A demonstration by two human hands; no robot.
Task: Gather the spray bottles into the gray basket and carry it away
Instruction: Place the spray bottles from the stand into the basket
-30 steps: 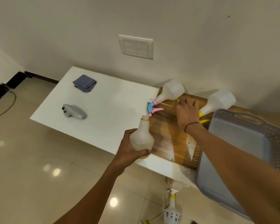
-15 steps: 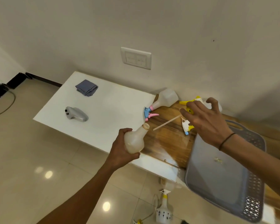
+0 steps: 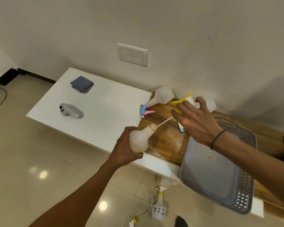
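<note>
While the left hand (image 3: 125,151) grips the capless bottle (image 3: 139,140), neck tilted up-right, the right hand (image 3: 197,123) pinches the yellow trigger head (image 3: 177,102), whose dip tube (image 3: 164,122) slants down-left with its tip at the bottle's mouth. Gray basket (image 3: 243,194): just right of both hands, overhanging the table (image 3: 105,102) edge, no bottle in it. Pink-and-blue spray bottle (image 3: 161,97) lies on the wooden board (image 3: 167,141) beyond the hands, trigger toward them; another bottle (image 3: 210,104) half hidden behind the right hand, a third bottle (image 3: 159,208) on the floor.

bottle (image 3: 138,141) I grip: cloudy matt plastic | basket (image 3: 243,199): smooth gray plastic | tabletop (image 3: 167,141): glossy wood | floor (image 3: 23,161): shiny tile
</note>
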